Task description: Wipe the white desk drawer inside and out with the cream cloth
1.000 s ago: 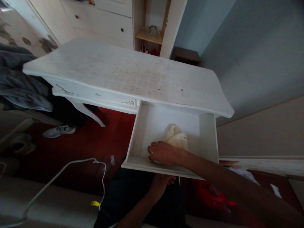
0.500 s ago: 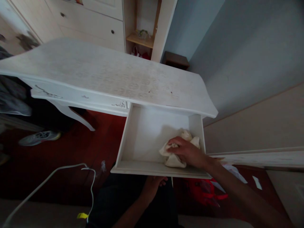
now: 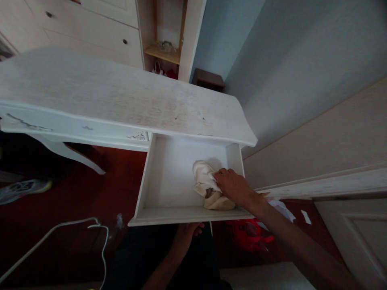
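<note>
A pulled-out white drawer (image 3: 169,177) juts from the right end of a white desk (image 3: 121,92). Inside it, toward the front right, lies a crumpled cream cloth (image 3: 208,179). My right hand (image 3: 231,183) grips the cloth's right side, fingers closed on its folds. Below the drawer's front edge is my left hand (image 3: 186,237), over my dark-clothed lap. Its fingers are partly tucked under the drawer front, so whether they hold or touch it is hidden.
A white cable (image 3: 60,225) loops over the red floor at left, near a grey shoe (image 3: 24,189). To the right of my lap a red bag (image 3: 246,235) lies on the floor. Behind the desk stand a white cabinet (image 3: 99,36) and a brown box (image 3: 208,78).
My right hand has shifted to the cloth's right side, and the cloth has been turned and spread differently. The whole view has swung right; my left hand stays below the drawer front.
</note>
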Demonstrator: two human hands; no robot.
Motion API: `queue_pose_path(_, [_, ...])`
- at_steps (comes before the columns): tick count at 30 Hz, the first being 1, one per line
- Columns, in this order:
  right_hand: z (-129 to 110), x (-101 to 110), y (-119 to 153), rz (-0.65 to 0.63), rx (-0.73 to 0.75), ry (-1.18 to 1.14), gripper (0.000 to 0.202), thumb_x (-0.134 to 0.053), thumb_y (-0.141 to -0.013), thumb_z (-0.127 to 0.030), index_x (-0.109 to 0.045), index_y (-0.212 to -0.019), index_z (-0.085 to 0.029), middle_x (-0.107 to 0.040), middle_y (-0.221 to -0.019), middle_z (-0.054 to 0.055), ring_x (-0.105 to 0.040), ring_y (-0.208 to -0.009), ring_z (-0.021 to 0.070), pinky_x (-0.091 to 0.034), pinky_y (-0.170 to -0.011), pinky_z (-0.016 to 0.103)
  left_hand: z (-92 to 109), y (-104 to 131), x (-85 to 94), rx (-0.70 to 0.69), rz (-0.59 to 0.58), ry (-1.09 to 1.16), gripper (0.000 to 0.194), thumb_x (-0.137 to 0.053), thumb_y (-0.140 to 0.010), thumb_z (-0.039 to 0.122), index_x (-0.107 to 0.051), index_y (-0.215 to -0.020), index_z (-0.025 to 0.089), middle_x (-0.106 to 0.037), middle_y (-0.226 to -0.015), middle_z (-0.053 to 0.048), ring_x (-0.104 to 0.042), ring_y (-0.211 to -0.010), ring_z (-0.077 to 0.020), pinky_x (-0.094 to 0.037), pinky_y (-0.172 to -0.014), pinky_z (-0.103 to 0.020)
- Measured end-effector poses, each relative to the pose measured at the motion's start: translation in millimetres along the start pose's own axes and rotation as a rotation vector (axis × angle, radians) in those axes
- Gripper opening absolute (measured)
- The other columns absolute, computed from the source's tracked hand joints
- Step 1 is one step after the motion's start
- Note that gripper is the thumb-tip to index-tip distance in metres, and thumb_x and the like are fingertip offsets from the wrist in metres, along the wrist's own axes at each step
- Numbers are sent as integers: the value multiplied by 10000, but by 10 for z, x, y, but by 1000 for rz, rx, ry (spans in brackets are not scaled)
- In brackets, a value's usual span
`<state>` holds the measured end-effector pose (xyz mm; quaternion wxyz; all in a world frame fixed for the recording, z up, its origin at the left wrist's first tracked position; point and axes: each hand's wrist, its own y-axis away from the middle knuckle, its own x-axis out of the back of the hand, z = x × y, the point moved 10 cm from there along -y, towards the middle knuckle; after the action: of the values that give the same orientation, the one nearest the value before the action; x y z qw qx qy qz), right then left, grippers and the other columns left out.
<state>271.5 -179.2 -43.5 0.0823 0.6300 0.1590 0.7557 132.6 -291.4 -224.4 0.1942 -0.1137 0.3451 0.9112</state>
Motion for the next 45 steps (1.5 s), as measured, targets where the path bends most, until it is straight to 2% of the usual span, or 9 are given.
queue_pose_path(4, [-53, -207, 161, -78, -98, -31, 849, -646, -761, -633, -430, -1380, -94, -483, -1361, 225, -527, -1156, 355, -496, -871, 429, 10, -13, 6, -5, 34, 6, 438, -634, -635, 575, -690, -723, 150, -736, -751, -92, -631, -629, -180, -470, -622, -305])
queue_pose_path(7, [-55, -316, 204, -98, -138, -5, 1112, -752, -641, -631, -265, -1477, -81, -425, -1409, 269, -540, -1152, 376, -504, -846, 428, -16, -18, 30, 4, 79, 37, 435, -633, -609, 561, -694, -727, 146, -732, -714, -88, -620, -596, -178, -461, -600, -307])
queue_pose_path(12, [261, -466, 150, -181, -359, -89, 767, -546, -829, -636, -447, -1327, -60, -644, -1119, 244, -653, -1017, 348, -502, -801, 412, -36, -33, 23, -9, 65, 35, 390, -627, -617, 526, -692, -703, 151, -735, -735, -92, -632, -623, -188, -468, -622, -318])
queue_pose_path(17, [422, -327, 156, -92, -520, -77, 587, -356, -948, -532, -489, -1261, -53, -690, -1007, 234, -683, -960, 339, -499, -787, 422, -59, -49, 28, -7, 55, 21, 383, -606, -648, 522, -697, -736, 161, -732, -752, -81, -636, -644, -189, -468, -626, -315])
queue_pose_path(21, [153, -222, 200, 43, -407, 21, 602, -431, -931, -492, -472, -1331, -43, -554, -1299, 298, -561, -1180, 350, -455, -922, 450, -71, -52, 24, -11, 50, -1, 420, -606, -649, 561, -702, -720, 158, -729, -756, -86, -634, -645, -188, -470, -632, -314])
queue_pose_path(24, [-41, -350, 183, 39, -310, -19, 718, -522, -879, -483, -389, -1418, -28, -313, -1519, 276, -410, -1329, 354, -436, -981, 431, -77, -48, 26, -4, 61, 17, 456, -627, -629, 587, -704, -725, 148, -726, -735, -91, -626, -614, -183, -468, -604, -308])
queue_pose_path(26, [-49, -477, 133, 8, -327, -78, 769, -543, -854, -469, -365, -1427, 13, -280, -1534, 277, -402, -1333, 362, -438, -988, 425, -48, -42, 31, -10, 67, 25, 461, -638, -633, 587, -709, -730, 142, -730, -735, -98, -629, -611, -183, -474, -600, -307])
queue_pose_path(34, [217, -463, -197, 109, -451, -126, 532, -426, -905, -310, -497, -1312, 24, -476, -1400, 276, -510, -1233, 314, -441, -964, 387, 49, -43, 43, 101, 29, -44, 400, -748, -599, 555, -712, -678, 165, -727, -690, -95, -687, -664, -259, -534, -597, -346])
queue_pose_path(45, [673, -83, -852, 147, -524, -126, 405, -390, -938, -276, -636, -1124, -12, -610, -1206, 275, -596, -1120, 306, -436, -939, 391, 89, 36, 44, 64, 38, -10, 432, -744, -581, 592, -717, -678, 173, -727, -720, -108, -686, -697, -282, -541, -672, -394])
